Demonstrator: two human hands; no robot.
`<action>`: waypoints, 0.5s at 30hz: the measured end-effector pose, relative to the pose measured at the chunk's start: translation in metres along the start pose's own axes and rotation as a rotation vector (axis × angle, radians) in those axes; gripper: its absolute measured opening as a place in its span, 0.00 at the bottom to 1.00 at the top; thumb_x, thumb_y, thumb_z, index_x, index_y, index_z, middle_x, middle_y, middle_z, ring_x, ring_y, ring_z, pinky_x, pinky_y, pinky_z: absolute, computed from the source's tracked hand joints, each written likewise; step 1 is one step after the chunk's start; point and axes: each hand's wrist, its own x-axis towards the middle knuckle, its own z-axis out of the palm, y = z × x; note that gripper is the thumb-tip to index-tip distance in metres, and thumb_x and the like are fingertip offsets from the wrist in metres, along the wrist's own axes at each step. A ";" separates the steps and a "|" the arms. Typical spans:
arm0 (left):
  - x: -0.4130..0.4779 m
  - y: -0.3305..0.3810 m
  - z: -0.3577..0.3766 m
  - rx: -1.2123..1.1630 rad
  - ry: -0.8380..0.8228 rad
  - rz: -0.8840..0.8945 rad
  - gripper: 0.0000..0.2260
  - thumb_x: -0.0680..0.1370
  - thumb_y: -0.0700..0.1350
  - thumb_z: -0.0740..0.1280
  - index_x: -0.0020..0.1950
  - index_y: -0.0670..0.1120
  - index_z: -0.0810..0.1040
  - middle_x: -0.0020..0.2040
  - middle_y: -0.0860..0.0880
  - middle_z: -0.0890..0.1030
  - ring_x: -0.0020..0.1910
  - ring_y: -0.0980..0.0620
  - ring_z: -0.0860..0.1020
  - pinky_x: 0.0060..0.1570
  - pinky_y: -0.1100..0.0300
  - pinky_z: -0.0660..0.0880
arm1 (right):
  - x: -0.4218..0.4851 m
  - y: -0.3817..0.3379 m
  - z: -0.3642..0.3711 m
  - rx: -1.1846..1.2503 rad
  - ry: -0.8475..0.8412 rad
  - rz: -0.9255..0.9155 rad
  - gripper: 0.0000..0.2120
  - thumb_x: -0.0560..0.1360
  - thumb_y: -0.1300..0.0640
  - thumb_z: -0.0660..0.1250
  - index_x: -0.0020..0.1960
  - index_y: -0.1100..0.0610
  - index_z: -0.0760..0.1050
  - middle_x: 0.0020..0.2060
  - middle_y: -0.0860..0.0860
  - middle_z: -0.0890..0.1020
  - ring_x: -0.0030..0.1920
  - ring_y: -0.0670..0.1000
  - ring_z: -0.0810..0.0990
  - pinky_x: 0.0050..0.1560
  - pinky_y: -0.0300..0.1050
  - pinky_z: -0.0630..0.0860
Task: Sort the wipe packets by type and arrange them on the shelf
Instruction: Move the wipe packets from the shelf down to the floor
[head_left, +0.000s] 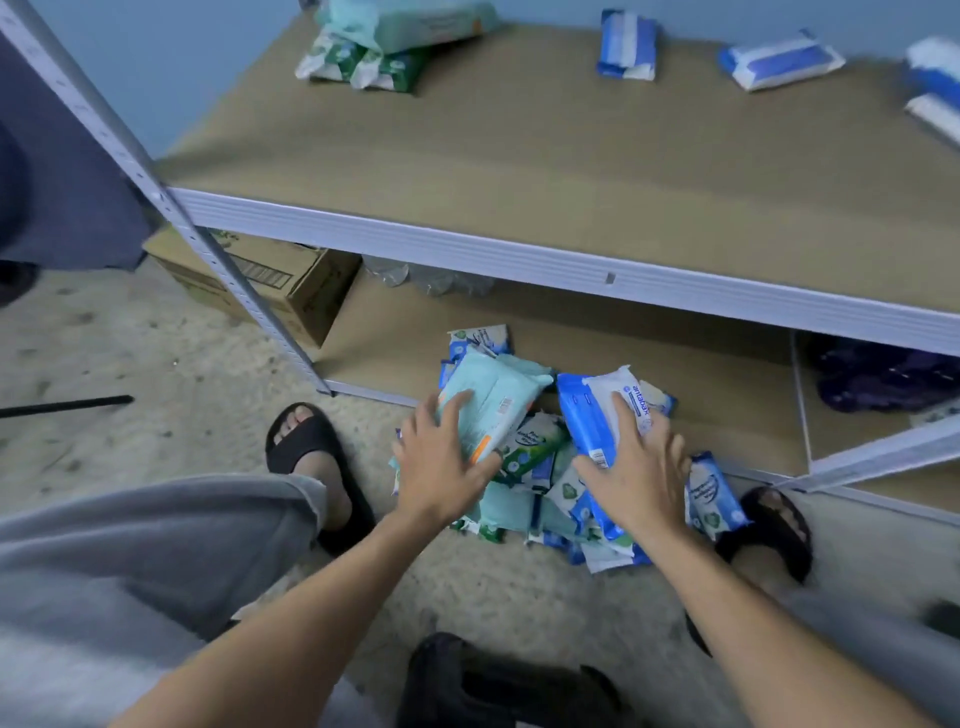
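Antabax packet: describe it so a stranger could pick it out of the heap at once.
Find the metal shelf rack; at the front of its lowest board lies a heap of wipe packets. On the heap's right side the right hand holds the antabax packet. Its white face, edged in blue, reads "antabax", unlike the pale teal packet in the left hand.

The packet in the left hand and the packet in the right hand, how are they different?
The left hand holds a mint-green packet; the right hand holds a blue-and-white packet. The mint-green packet looks wider than the blue-and-white packet. The blue-and-white packet shows the word antabax; the mint-green packet shows an orange patch. Both are soft wipe packets with a barcode, held over the pile.
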 end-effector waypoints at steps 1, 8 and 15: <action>0.004 -0.001 0.008 -0.006 -0.026 -0.027 0.36 0.67 0.62 0.67 0.74 0.60 0.61 0.75 0.48 0.61 0.68 0.44 0.62 0.69 0.43 0.62 | 0.005 0.001 0.006 -0.010 -0.026 0.029 0.41 0.71 0.37 0.67 0.79 0.46 0.55 0.71 0.59 0.62 0.61 0.63 0.67 0.63 0.58 0.66; 0.036 -0.002 0.063 0.042 -0.159 -0.104 0.38 0.68 0.64 0.68 0.75 0.60 0.58 0.74 0.48 0.60 0.67 0.42 0.63 0.66 0.41 0.63 | 0.034 0.007 0.056 -0.049 -0.149 0.126 0.39 0.74 0.31 0.61 0.79 0.46 0.56 0.72 0.61 0.62 0.65 0.66 0.66 0.66 0.59 0.65; 0.043 -0.010 0.097 0.135 -0.203 -0.092 0.42 0.74 0.65 0.65 0.81 0.55 0.48 0.79 0.44 0.52 0.73 0.39 0.59 0.69 0.38 0.61 | 0.040 0.021 0.092 -0.066 -0.209 0.180 0.39 0.76 0.28 0.46 0.81 0.44 0.44 0.79 0.59 0.49 0.70 0.65 0.62 0.67 0.62 0.63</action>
